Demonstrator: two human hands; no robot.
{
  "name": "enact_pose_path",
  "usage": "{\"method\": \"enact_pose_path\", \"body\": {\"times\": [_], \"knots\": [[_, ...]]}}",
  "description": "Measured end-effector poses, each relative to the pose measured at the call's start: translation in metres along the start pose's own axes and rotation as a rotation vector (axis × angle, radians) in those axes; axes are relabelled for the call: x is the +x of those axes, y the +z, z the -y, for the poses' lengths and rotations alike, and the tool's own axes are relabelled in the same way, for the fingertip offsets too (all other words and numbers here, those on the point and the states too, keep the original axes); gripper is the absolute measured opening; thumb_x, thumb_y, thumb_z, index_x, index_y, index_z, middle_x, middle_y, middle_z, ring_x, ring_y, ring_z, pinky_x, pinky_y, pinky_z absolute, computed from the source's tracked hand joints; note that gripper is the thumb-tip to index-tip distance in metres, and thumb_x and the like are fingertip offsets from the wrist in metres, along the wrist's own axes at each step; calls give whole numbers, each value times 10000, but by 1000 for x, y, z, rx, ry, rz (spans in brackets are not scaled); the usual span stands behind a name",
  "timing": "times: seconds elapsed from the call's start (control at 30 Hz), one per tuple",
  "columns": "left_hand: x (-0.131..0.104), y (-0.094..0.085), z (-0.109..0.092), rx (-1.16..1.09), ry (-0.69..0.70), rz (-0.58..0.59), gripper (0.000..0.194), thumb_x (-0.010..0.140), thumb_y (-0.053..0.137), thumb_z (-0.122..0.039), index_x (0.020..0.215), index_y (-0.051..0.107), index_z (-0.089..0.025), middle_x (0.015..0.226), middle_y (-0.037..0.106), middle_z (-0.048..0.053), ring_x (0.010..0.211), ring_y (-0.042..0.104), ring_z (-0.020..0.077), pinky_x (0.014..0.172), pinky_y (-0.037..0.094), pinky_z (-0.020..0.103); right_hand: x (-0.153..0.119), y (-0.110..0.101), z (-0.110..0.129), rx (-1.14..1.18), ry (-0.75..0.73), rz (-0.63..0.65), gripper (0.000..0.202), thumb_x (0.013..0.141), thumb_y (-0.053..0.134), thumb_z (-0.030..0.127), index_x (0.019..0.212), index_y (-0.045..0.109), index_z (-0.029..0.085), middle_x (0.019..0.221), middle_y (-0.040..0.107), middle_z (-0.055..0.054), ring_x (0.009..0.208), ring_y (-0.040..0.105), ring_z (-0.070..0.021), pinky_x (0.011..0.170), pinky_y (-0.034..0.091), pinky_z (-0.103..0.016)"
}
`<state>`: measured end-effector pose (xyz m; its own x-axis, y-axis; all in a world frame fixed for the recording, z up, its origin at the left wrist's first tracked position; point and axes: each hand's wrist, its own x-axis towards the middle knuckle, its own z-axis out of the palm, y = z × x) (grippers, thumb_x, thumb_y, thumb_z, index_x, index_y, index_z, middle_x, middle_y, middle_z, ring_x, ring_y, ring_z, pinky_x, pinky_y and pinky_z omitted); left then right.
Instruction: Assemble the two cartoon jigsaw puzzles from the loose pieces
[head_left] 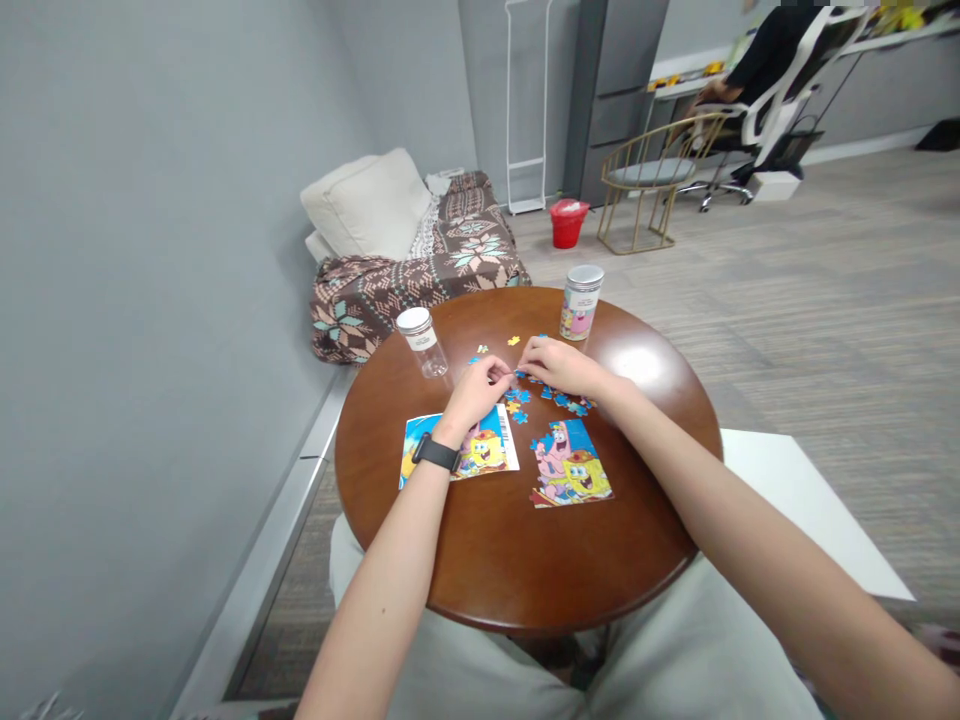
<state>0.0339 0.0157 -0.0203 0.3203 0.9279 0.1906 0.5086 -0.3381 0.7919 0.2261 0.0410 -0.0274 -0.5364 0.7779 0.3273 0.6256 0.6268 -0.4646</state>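
My left hand (478, 388), a dark band at its wrist, is closed in a pinch over the pile, on what looks like a small puzzle piece. Close beside it, my right hand (559, 364) has its fingers curled down and together among the loose blue puzzle pieces (519, 396); what lies under its fingertips is hidden. Under my left wrist is a printed picture card (487, 452) with cartoon figures, partly covered by the hand. To its right lies a partly joined jigsaw puzzle (577, 470) with matching figures and an uneven left edge.
A clear jar (427, 350) with a white lid stands at the table's back left. Another jar (581, 303), silver-lidded, is at the back right. Beyond the round table (517, 560) are a covered sofa (450, 255), a red bin (568, 224) and a seated person (772, 50).
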Motion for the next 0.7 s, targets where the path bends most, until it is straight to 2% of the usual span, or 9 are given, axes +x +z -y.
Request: {"method": "enact_pose_path", "body": {"times": [0.17, 0.3, 0.4, 0.53, 0.7], "knots": [[5, 3, 9, -241, -2, -2, 153, 775, 667, -267, 876, 613, -165, 862, 696, 50, 780, 648, 150, 767, 506, 291, 2, 1, 1, 259, 59, -32, 229, 877, 525, 273, 914, 719, 157, 880, 718, -72, 798, 638, -188, 766, 474, -308], [6, 0, 8, -448, -58, -16, 252, 755, 697, -361, 846, 579, -158, 763, 674, 26, 711, 649, 140, 720, 505, 279, 2, -2, 5, 476, 111, -45, 247, 793, 623, 338, 915, 717, 146, 833, 718, -58, 739, 625, -170, 716, 481, -304], [3, -5, 1, -518, -97, -4, 284, 719, 723, -381, 814, 583, -152, 733, 669, 17, 686, 645, 133, 689, 504, 266, 1, -10, 13, 579, 129, -30, 271, 734, 683, 382, 838, 723, 134, 805, 716, -62, 741, 622, -171, 726, 482, -313], [-2, -12, -7, -583, -88, 41, 314, 643, 784, -338, 812, 608, -141, 804, 696, 32, 709, 644, 124, 709, 510, 262, -2, -19, 23, 671, 136, -14, 309, 731, 697, 420, 852, 740, 139, 887, 729, -74, 826, 637, -189, 781, 479, -335], [-2, -17, -6, -625, -72, 40, 332, 616, 805, -341, 804, 618, -140, 789, 695, 25, 708, 653, 128, 712, 519, 274, -2, -20, 26, 805, 168, -41, 333, 686, 748, 412, 883, 729, 143, 828, 723, -57, 732, 629, -158, 739, 491, -329]]}}
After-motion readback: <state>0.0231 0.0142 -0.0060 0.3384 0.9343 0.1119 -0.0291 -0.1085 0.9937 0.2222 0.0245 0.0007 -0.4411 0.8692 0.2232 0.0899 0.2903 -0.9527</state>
